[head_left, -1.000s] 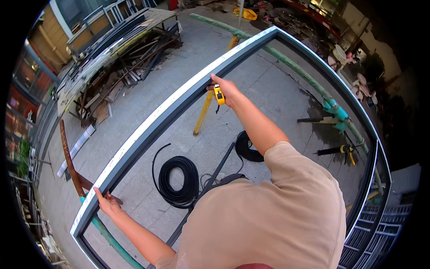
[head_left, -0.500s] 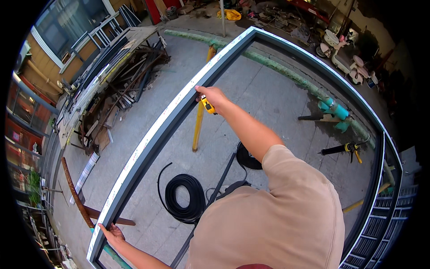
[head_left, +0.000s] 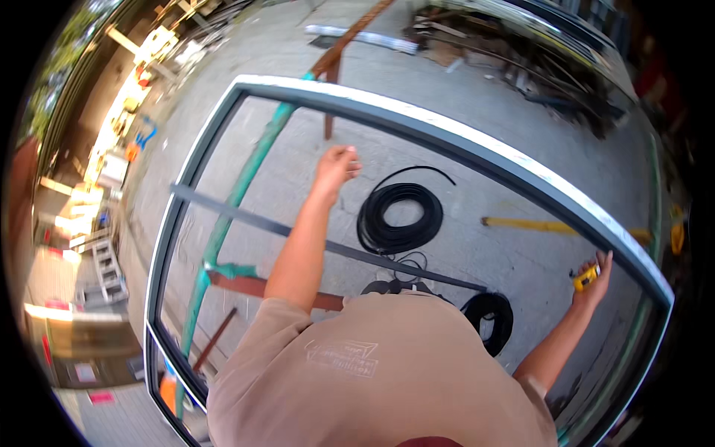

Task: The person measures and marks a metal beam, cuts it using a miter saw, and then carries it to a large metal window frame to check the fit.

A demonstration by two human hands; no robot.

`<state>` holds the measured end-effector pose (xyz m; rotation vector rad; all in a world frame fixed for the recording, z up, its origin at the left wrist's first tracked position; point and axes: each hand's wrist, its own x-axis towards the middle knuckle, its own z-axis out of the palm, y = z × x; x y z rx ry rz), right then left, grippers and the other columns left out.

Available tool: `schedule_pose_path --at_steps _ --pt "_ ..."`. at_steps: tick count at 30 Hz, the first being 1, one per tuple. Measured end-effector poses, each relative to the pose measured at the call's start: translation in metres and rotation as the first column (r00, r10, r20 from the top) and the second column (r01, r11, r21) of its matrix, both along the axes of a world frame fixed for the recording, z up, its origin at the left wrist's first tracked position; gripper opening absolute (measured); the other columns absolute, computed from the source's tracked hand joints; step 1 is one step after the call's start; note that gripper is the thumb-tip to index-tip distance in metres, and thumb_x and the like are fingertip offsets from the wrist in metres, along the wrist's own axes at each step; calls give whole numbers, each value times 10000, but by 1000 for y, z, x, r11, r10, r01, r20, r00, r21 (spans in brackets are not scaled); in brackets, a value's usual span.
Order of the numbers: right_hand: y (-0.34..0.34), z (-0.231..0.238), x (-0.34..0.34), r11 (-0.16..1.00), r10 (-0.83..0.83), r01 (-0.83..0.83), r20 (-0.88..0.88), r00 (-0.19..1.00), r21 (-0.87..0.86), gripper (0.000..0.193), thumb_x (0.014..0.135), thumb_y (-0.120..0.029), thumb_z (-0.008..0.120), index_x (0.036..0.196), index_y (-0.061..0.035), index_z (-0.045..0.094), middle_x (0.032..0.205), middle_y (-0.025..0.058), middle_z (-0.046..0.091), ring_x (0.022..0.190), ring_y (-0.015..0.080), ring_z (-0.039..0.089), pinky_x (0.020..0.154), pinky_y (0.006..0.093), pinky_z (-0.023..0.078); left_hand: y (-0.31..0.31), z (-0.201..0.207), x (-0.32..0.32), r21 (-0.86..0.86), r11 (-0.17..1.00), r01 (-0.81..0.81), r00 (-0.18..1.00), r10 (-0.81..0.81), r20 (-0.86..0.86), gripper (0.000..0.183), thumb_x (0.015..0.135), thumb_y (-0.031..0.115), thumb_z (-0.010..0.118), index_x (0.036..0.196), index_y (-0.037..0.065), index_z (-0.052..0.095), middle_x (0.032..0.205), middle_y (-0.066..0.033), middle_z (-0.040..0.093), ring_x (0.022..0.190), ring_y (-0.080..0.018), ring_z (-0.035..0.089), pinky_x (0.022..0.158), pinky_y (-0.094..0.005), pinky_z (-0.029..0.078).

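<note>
Beside the fingers of the right hand [head_left: 599, 286], which are wrapped around a yellow tape measure [head_left: 586, 279], runs the grey window frame [head_left: 447, 135], touching them. The left hand [head_left: 335, 174], fingers partly curled, how tightly I cannot tell, has a black coil [head_left: 372, 223] to its right.

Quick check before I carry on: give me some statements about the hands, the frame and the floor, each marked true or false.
1. The right hand holds a yellow tape measure. True.
2. The left hand grips the frame's edge. False: the left hand is apart from the frame.
3. A large black coil lies on the floor. True.
4. The person's shirt is green. False: the shirt is tan.
</note>
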<state>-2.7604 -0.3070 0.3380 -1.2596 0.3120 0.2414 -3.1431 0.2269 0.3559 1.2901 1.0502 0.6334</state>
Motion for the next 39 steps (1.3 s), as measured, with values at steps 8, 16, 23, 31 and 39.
schedule_pose_path --at_steps 8,16,23,31,39 --pt "103 -110 -133 537 684 -799 -415 600 -270 412 1013 -465 650 1045 -56 675 706 28 584 570 150 585 483 305 471 -72 -47 -195 584 534 -611 619 782 -68 358 921 120 748 1223 0 597 1045 -130 660 935 -234 669 825 -370 543" --pt "249 -86 -242 -189 922 -875 -387 -2 -446 342 1009 -355 646 1016 -20 709 755 51 669 667 133 612 629 306 487 -45 -129 -259 320 518 -793 497 854 -153 690 908 357 815 1366 -67 521 1313 -228 603 1130 -276 617 998 -412 501" --pt "287 -57 -290 -437 887 -742 -380 -262 -508 357 1022 -349 616 1059 -9 718 814 54 695 746 131 622 715 297 490 -37 -133 -234 -88 582 -809 562 808 180 480 1082 510 530 1171 40 569 935 -87 690 896 -187 666 846 -356 522" --pt "258 -105 -278 -619 785 -637 -386 -485 -460 423 984 -340 709 1233 -1 661 833 86 719 764 154 682 721 309 541 -145 -51 -226 -137 711 -690 492 599 631 558 1083 609 404 1057 73 557 825 -57 596 726 -169 604 766 -357 537" --pt "231 -129 -282 -788 551 -324 -365 -750 -523 879 876 -387 822 1577 -40 419 843 122 725 756 185 697 720 326 548 -277 62 -235 62 812 -580 464 267 845 511 1094 536 372 960 80 561 748 -38 558 614 -160 572 726 -383 567"
